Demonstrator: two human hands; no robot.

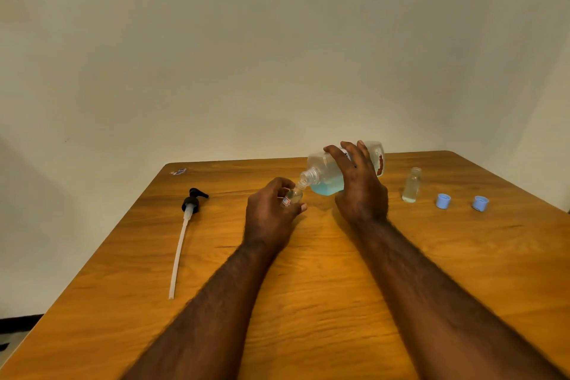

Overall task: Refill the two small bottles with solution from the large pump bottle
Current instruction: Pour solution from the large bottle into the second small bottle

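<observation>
My right hand (359, 185) grips the large clear bottle (327, 174), which is tipped on its side with its open neck pointing left and down. Blue solution pools in its lower side. My left hand (271, 213) holds a small clear bottle (293, 196) with its mouth right under the large bottle's neck. The second small bottle (411, 185) stands upright and uncapped to the right, apart from both hands. Two blue caps (443, 201) (480, 203) lie further right.
The black pump head with its long white tube (185, 225) lies on the left part of the wooden table (308, 302). A small scrap (178, 171) sits at the far left corner. A plain wall stands behind the table.
</observation>
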